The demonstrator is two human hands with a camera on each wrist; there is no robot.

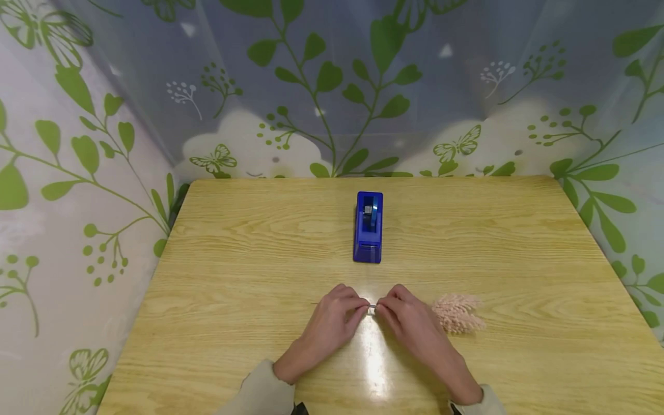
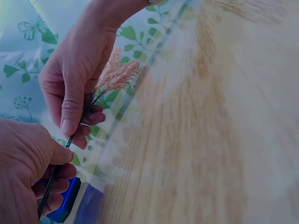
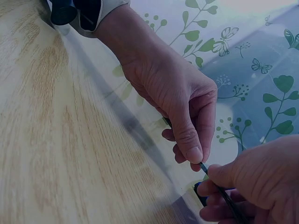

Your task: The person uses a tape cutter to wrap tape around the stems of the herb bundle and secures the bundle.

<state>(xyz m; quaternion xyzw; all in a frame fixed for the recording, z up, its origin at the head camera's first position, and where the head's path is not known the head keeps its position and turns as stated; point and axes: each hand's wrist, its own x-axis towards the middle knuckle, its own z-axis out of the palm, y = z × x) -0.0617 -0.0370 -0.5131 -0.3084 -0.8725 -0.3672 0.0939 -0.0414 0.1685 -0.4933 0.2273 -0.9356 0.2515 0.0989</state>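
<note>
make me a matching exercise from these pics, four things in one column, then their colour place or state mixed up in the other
Column one
1. tape dispenser
2. plumes
3. stems
4. backdrop

Column two
A. dark and thin, pinched by the left hand and the right hand
B. printed with green leaves and butterflies
C. blue, standing on the table
D. pale pink, beside the right hand in the head view

Right pairs: 1-C, 2-D, 3-A, 4-B
</note>
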